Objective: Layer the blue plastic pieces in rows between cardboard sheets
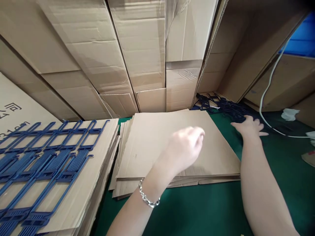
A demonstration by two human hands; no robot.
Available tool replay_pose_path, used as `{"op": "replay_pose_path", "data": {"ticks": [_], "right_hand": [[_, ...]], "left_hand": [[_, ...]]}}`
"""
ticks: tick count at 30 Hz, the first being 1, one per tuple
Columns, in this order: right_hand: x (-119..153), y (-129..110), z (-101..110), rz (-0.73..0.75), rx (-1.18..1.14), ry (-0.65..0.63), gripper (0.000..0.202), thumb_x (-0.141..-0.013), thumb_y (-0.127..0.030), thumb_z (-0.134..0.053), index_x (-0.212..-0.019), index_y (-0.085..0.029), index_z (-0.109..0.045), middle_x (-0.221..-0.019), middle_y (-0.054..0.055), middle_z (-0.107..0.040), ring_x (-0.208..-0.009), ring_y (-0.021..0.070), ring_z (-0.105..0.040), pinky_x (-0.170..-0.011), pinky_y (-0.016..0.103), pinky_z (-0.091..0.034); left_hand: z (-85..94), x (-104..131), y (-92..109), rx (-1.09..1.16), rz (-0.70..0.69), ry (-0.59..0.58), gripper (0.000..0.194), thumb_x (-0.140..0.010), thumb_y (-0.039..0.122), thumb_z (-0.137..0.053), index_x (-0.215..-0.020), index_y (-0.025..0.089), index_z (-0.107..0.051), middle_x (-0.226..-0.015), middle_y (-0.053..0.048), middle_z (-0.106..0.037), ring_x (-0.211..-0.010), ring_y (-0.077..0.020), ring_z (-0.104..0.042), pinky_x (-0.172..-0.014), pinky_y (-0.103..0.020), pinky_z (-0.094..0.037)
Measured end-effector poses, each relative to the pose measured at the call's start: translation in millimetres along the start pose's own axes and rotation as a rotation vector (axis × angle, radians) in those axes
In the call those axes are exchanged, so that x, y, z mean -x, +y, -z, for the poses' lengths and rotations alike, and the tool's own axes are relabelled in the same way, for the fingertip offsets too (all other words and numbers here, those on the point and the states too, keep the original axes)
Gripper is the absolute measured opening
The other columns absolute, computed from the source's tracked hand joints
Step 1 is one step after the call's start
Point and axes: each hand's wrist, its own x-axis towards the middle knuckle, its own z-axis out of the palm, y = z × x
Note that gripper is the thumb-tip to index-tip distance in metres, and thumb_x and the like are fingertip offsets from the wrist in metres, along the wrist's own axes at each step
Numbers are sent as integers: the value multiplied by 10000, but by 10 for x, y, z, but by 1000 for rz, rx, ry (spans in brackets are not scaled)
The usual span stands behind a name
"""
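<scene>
My left hand [185, 147], with a silver chain bracelet at the wrist, is over the middle stack of flat cardboard sheets [152, 141]. Its fingers are curled closed and blurred; whatever they may hold is hidden. Farther right, my right hand [249, 127] is spread over the near edge of a pile of dark blue plastic pieces [227, 106], touching or just above it. On the left, another cardboard stack [98, 157] bears rows of blue plastic frames [66, 164] laid side by side.
Cardboard boxes [145, 49] wall off the back. An open carton [226, 49] stands behind the dark pile. A white cable [267, 88] hangs down onto the green table surface [197, 209] at right, near crumpled white scraps [290, 114]. A blue bin [301, 37] is at upper right.
</scene>
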Motion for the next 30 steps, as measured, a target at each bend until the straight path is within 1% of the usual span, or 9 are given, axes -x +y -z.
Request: {"op": "replay_pose_path", "data": {"ticks": [3, 5, 7, 11, 16, 22, 24, 27, 30], "right_hand": [[-135, 337, -57, -224, 84, -124, 1008, -578, -561, -666, -1393, -185, -206, -1406, 237, -65, -1260, 436, -25, -890, 630, -113], [-186, 488, -100, -319, 101, -212, 1111, -536, -619, -660, -1410, -192, -123, -1402, 239, -79, -1259, 438, -40, -889, 627, -121], [-202, 570, -149, -356, 112, -238, 1131, -522, -672, -625, -1408, -167, -136, -1377, 248, -155, -1243, 440, -107, -889, 615, -149], [-191, 594, -211, -336, 154, -149, 1011, -576, -658, -574, -1367, -110, -263, -1344, 254, -219, -1225, 424, -159, -912, 586, -166], [-154, 537, -157, -361, 127, -106, 995, -581, -528, -646, -1343, -29, -245, -1281, 314, -289, -1237, 381, -202, -959, 519, -208], [-116, 460, -23, -367, 82, -154, 1040, -521, -421, -717, -1361, -140, -170, -1162, 276, -447, -1102, 388, -429, -841, 492, -371], [-102, 428, 54, -364, 83, -155, 1045, -517, -407, -725, -1362, -135, -172, -1167, 279, -445, -1108, 394, -425, -834, 486, -387], [-33, 313, 241, -305, 60, -54, 1034, -533, -401, -730, -1366, -136, -178, -1222, 279, -403, -1148, 385, -392, -905, 485, -355], [124, 61, 458, -174, -20, 39, 1030, -563, -448, -712, -1381, -138, -168, -1233, 290, -386, -1159, 391, -376, -909, 506, -350]], "left_hand": [[-326, 4, 111, -17, 11, -281, 253, -877, 291, -351, -947, 134, -537, -905, -63, -567, -836, -187, -534, -754, -342, -467], [-541, 23, 197, -41, 57, -474, 295, -845, 345, -420, -977, 110, -539, -975, -108, -554, -932, -248, -513, -775, -378, -462], [-677, 37, 261, -77, 93, -538, 344, -841, 351, -434, -1051, 92, -520, -1067, -145, -525, -1036, -288, -465, -824, -401, -439], [-688, 33, 274, -68, 119, -574, 318, -861, 318, -398, -1039, 82, -515, -982, -135, -567, -917, -250, -530, -774, -362, -445], [-537, 2, 224, -33, 125, -611, 292, -871, 305, -360, -1001, 99, -521, -868, -100, -601, -789, -220, -565, -689, -333, -444], [-372, -23, 169, 4, 148, -649, 293, -864, 319, -341, -972, 111, -518, -779, -72, -607, -678, -197, -569, -643, -330, -431], [-316, -25, 119, 31, 177, -611, 282, -853, 319, -338, -939, 124, -522, -745, -62, -602, -648, -189, -560, -620, -327, -433], [-231, -30, 16, 83, 185, -517, 295, -843, 339, -333, -935, 140, -530, -742, -58, -602, -646, -189, -562, -608, -332, -453], [-163, -48, -118, 224, 179, -395, 400, -846, 391, -322, -1144, 167, -466, -1033, -95, -592, -896, -237, -569, -728, -379, -482]]}}
